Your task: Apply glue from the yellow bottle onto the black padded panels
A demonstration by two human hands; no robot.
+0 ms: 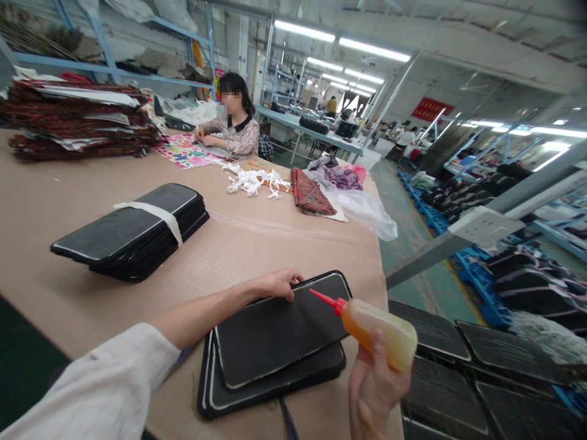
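My right hand is closed round a translucent squeeze bottle with yellow-orange liquid inside. Its thin red nozzle points left, over the upper part of a black rounded panel with a pale line along its edge. The far edge of that panel is gripped by my left hand, thumb on top and the other fingers partly hidden. The panel lies askew on a stack of similar black panels near the table's front. Whether the nozzle tip touches the panel I cannot tell.
A second panel stack, bound with a white strip, lies left on the brown table. White strips and a folded red-brown piece lie farther back. A co-worker sits beyond. A grey post and black panels are at right.
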